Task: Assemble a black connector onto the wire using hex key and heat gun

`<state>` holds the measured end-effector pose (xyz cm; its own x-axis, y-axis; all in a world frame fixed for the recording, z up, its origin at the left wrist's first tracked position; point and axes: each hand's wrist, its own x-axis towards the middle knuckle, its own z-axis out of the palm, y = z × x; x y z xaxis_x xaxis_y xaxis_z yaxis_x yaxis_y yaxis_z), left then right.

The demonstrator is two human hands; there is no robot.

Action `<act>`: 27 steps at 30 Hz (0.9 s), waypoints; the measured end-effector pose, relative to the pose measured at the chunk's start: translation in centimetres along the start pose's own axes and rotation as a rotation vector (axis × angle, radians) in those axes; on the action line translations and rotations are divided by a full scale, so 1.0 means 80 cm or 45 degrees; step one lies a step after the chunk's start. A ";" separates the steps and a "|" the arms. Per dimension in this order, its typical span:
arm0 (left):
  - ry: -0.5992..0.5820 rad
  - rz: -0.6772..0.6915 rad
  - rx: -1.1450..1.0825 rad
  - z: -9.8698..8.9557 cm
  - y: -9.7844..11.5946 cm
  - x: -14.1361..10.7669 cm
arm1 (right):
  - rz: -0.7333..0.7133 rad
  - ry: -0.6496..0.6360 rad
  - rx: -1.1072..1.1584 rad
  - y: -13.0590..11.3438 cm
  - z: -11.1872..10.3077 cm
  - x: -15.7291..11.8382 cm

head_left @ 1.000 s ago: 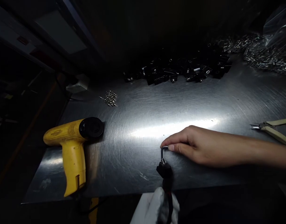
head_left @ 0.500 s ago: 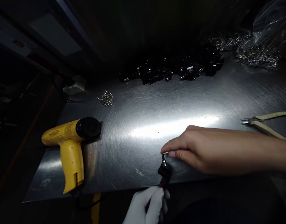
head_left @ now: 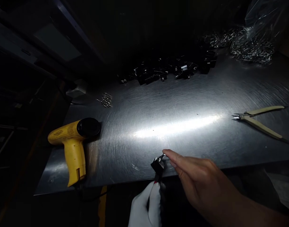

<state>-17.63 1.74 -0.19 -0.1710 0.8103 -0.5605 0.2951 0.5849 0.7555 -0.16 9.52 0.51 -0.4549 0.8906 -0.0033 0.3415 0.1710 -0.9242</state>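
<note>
My left hand [head_left: 145,205], in a white glove, is closed around the lower end of a black part. A square black block [head_left: 158,164] with a shiny metal fitting tops that part, and a bit of red shows just above the glove. Bare, my right hand [head_left: 196,176] has its thumb and forefinger pinched at a small bent piece [head_left: 162,155] that curves out of the block's top. The fingertips hide the far end of this piece. Both hands are at the near edge of the metal table [head_left: 125,148].
A yellow heat gun [head_left: 75,145] lies at the left. Small metal pins [head_left: 105,100] are bunched behind it. Several black parts [head_left: 154,74] are piled at the back, beside a plastic bag and loose metal pieces [head_left: 252,49]. Cream-handled pliers [head_left: 260,119] lie open at the right.
My right hand has swung lower, its wrist now nearer the bottom edge, with fingers still at the bent piece. The black block has tilted and moved slightly left and up. The view has shifted right.
</note>
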 end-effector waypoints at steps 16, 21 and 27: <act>0.065 -0.044 -0.259 0.033 0.007 -0.003 | -0.059 0.416 0.493 -0.002 0.084 -0.018; 0.074 -0.062 -0.359 0.036 0.010 -0.007 | 0.059 0.436 0.436 0.001 0.070 -0.017; -0.016 -0.143 -0.400 0.027 0.007 -0.003 | 0.122 0.253 0.295 -0.003 0.032 -0.009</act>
<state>-15.39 1.82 -0.34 -0.1741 0.7407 -0.6489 -0.0299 0.6547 0.7553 -2.00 7.74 -0.27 -0.2524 0.9667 -0.0413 0.1686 0.0019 -0.9857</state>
